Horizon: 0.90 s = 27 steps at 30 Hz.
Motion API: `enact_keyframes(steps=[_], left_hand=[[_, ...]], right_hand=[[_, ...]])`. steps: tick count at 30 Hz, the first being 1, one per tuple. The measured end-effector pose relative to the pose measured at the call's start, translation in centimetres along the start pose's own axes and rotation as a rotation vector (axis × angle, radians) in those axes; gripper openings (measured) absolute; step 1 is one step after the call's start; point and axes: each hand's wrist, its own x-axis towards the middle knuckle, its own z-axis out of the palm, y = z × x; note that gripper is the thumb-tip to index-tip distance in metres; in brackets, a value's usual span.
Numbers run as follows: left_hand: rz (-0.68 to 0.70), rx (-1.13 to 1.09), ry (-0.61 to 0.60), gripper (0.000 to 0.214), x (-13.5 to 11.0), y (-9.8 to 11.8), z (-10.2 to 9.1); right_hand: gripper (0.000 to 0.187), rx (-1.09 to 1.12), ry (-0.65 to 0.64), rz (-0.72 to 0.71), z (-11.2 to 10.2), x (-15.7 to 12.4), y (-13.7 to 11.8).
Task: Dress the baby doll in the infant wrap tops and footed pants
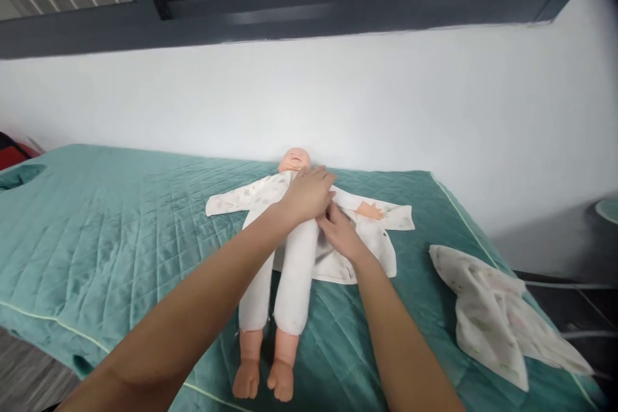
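A baby doll (295, 283) with a cloth body and bare feet lies face up, its head near the wall. Beneath it a white printed baby shirt (376, 248) is spread out, with one sleeve stretched to each side. The doll's hand (369, 210) shows on top of the right-hand sleeve. My left hand (309, 194) lies across the doll's chest, fingers stretched toward the right. Just below it, my right hand (340, 229) is closed at the doll's side on the shirt's cloth; its fingertips are partly hidden.
A green quilted cover (120, 219) lies under everything. To the right, a crumpled white printed cloth garment (497, 309) rests near the bed's edge. Behind stands a white wall (203, 103) below a dark window frame (338, 9). Something red (12, 156) shows at the far left.
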Motion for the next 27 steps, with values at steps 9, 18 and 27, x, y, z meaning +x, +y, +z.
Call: enact_keyframes(steps=[9,18,27], left_hand=[[0.221,0.269,-0.445,0.037,6.9,5.4,3.7],[0.114,0.186,-0.271,0.040,7.0,0.7,3.2],[-0.020,-0.032,-0.152,0.029,6.1,-0.7,2.5]], right_hand=[[0.051,-0.045,-0.057,-0.126,0.7,-0.2,0.0],[0.036,0.170,-0.194,0.028,-5.6,-1.7,-0.9],[0.029,-0.448,0.487,0.502,-7.4,-1.0,3.5]])
